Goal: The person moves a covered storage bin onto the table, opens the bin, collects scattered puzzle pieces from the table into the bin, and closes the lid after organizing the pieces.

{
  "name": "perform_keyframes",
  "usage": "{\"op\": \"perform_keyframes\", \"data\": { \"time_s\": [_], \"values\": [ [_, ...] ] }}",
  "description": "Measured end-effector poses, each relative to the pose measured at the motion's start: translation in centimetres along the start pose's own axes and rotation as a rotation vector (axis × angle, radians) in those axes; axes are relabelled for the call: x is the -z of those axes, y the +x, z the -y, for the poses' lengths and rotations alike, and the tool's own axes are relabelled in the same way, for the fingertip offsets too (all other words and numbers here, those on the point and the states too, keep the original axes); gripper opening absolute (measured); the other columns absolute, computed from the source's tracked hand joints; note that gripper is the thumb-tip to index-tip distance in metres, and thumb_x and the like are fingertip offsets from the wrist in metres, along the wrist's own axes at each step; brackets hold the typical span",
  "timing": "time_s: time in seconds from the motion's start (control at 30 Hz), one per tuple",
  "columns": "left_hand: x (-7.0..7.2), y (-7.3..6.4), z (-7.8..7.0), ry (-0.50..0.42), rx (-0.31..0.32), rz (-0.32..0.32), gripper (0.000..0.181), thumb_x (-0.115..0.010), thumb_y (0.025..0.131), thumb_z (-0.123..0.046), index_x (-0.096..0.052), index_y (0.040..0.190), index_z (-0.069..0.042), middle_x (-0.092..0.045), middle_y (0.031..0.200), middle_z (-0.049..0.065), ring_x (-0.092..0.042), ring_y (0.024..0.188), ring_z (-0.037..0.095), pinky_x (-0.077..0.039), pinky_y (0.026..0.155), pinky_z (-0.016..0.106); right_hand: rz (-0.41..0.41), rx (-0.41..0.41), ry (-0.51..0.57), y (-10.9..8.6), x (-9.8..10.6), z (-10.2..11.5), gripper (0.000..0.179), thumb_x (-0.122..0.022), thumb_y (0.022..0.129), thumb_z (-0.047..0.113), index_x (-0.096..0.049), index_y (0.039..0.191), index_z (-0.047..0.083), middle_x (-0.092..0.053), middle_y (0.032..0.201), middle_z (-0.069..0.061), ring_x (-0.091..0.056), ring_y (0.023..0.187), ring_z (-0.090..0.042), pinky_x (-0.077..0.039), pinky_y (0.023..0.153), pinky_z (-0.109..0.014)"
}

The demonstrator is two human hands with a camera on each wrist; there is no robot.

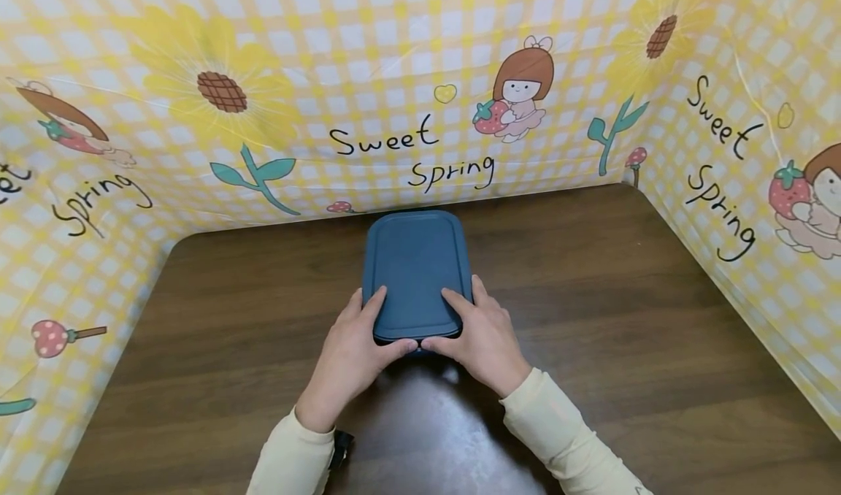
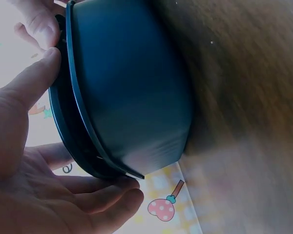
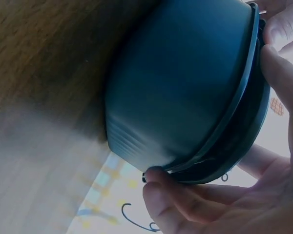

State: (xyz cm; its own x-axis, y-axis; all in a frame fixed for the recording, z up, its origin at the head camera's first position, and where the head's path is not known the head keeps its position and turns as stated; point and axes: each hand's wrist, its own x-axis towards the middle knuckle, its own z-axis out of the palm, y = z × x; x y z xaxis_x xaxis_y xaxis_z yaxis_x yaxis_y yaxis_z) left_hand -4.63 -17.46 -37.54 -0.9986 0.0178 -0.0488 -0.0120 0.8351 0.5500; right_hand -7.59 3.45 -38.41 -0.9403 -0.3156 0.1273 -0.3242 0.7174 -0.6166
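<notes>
A dark blue rectangular box (image 2: 132, 92) stands on the table with its matching lid (image 1: 417, 269) on top. My left hand (image 1: 351, 345) holds the lid's near left corner, thumb at the front edge and index finger on top. Mirroring it, my right hand (image 1: 489, 342) holds the near right corner. The two thumb tips almost meet at the middle of the front edge. Both wrist views show a dark gap between the lid and the box rim (image 3: 229, 119) at the near end. Other fingers reach along the sides at rim level. The box's inside is hidden.
The brown wooden table (image 1: 263, 283) is bordered at the back and both sides by a yellow checked cloth (image 1: 368, 57) with printed flowers and lettering. The box's far end is close to the back cloth. A small black object (image 1: 340, 449) is at the left wrist.
</notes>
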Motion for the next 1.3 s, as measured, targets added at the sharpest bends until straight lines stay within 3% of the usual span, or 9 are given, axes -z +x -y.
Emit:
{"op": "perform_keyframes", "data": {
  "time_s": [0.23, 0.57, 0.87, 1.03, 1.13, 1.23, 1.3],
  "values": [
    [-0.2, -0.5, -0.2, 0.024, 0.021, -0.006, 0.097, -0.083, 0.082, -0.047, -0.036, 0.157, -0.006, -0.026, 0.157, 0.034, -0.038, 0.136, 0.054, -0.039, 0.102, 0.063, 0.031, 0.009, 0.017, 0.0, -0.4, -0.2, 0.082, -0.089, 0.077, 0.044, -0.058, 0.143, 0.007, -0.029, 0.154, -0.036, -0.047, 0.13, -0.05, -0.044, 0.1, -0.057],
    [-0.6, -0.9, -0.4, 0.047, 0.043, 0.007, 0.094, -0.081, 0.085, -0.047, -0.035, 0.157, -0.006, -0.028, 0.155, 0.035, -0.04, 0.135, 0.052, -0.04, 0.101, 0.062, 0.062, 0.022, 0.02, -0.2, -0.3, -0.5, 0.081, -0.088, 0.077, 0.042, -0.057, 0.143, 0.004, -0.027, 0.156, -0.034, -0.047, 0.13, -0.048, -0.045, 0.099, -0.054],
    [-0.7, -1.3, -0.3, 0.107, 0.014, -0.003, 0.095, -0.081, 0.084, -0.047, -0.036, 0.156, -0.003, -0.034, 0.151, 0.037, -0.048, 0.127, 0.053, -0.043, 0.097, 0.062, 0.063, 0.031, -0.012, -0.4, -0.6, -0.7, 0.083, -0.088, 0.077, 0.044, -0.057, 0.143, 0.006, -0.03, 0.156, -0.031, -0.051, 0.127, -0.045, -0.048, 0.095, -0.052],
    [-0.5, -1.2, -0.2, 0.131, -0.011, -0.007, 0.097, -0.081, 0.084, -0.049, -0.036, 0.155, -0.001, -0.034, 0.151, 0.037, -0.052, 0.123, 0.053, -0.045, 0.095, 0.063, 0.04, 0.056, -0.047, -0.5, -0.7, -0.7, 0.084, -0.088, 0.077, 0.046, -0.057, 0.143, 0.005, -0.034, 0.153, -0.031, -0.059, 0.117, -0.042, -0.052, 0.088, -0.05],
    [-0.3, -1.1, 0.1, 0.162, -0.027, 0.002, 0.099, -0.079, 0.084, -0.054, -0.035, 0.155, 0.0, -0.036, 0.151, 0.036, -0.062, 0.107, 0.051, -0.048, 0.091, 0.061, 0.033, 0.099, -0.121, -0.5, -0.4, -0.8, 0.084, -0.086, 0.077, 0.05, -0.059, 0.141, 0.004, -0.04, 0.148, -0.034, -0.062, 0.111, -0.043, -0.054, 0.085, -0.051],
    [0.2, -1.0, 0.4, 0.183, -0.044, 0.009, 0.1, -0.076, 0.086, -0.056, -0.034, 0.155, 0.002, -0.04, 0.15, 0.034, -0.065, 0.101, 0.049, -0.049, 0.088, 0.06, 0.057, 0.124, -0.177, -0.3, 0.3, -1.0, 0.083, -0.083, 0.079, 0.055, -0.06, 0.141, 0.005, -0.045, 0.142, -0.036, -0.061, 0.112, -0.046, -0.053, 0.087, -0.054],
    [0.5, -0.8, 0.7, 0.194, -0.058, 0.009, 0.098, -0.074, 0.087, -0.056, -0.034, 0.154, 0.004, -0.043, 0.149, 0.032, -0.064, 0.107, 0.048, -0.049, 0.089, 0.06, 0.101, 0.119, -0.171, 0.1, 0.8, -1.3, 0.081, -0.079, 0.081, 0.058, -0.059, 0.142, 0.008, -0.046, 0.141, -0.035, -0.058, 0.116, -0.046, -0.051, 0.09, -0.056]
  ]
}}
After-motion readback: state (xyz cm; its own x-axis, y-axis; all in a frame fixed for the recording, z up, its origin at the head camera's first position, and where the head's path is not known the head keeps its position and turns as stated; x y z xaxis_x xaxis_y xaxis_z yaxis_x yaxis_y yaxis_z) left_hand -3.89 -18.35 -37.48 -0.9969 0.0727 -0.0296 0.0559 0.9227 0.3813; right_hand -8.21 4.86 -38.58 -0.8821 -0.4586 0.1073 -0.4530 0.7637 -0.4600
